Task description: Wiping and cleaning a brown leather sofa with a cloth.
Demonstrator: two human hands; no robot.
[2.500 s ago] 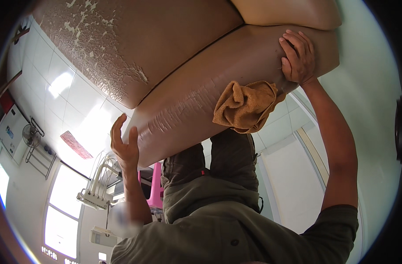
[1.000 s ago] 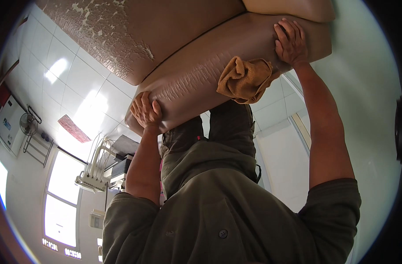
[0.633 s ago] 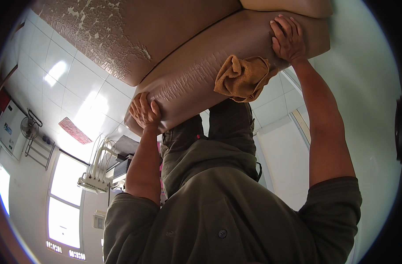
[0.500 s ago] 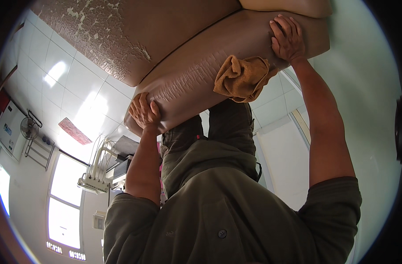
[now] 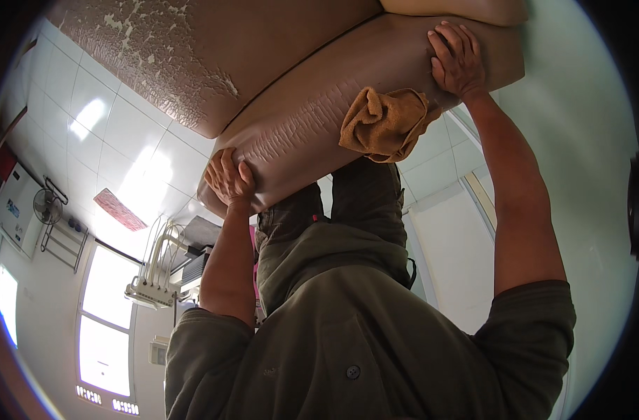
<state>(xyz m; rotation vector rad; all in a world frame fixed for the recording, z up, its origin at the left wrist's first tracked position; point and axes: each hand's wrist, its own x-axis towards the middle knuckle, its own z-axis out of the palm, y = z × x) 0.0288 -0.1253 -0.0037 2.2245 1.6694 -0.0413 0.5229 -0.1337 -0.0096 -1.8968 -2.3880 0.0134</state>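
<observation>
A brown sofa (image 5: 291, 164) with leather-like covering spans the top of the view, its near padded edge wrinkled in the middle. My left hand (image 5: 230, 179) rests on the left end of this edge, fingers bent over the surface and thumb apart. At the right end, my right hand (image 5: 461, 61) lies with its fingers stretched out on the covering. Between the hands, nearer the right one, a crumpled brown cloth (image 5: 386, 126) drapes over the edge; neither hand holds it. What the left fingertips press against is partly hidden.
Peeling covering (image 5: 162, 59) marks the sofa's upper left part. White tiles (image 5: 88, 154) form the floor, with a reddish mat (image 5: 120, 210) on it. A dental-type unit with hoses (image 5: 155, 280) stands left of my arm. A fan (image 5: 47, 205) is farther left. A pale wall (image 5: 578, 175) runs along the right.
Both hands keep their places on the sofa, and the cloth stays put. The surrounding room has shifted very slightly in the view.
</observation>
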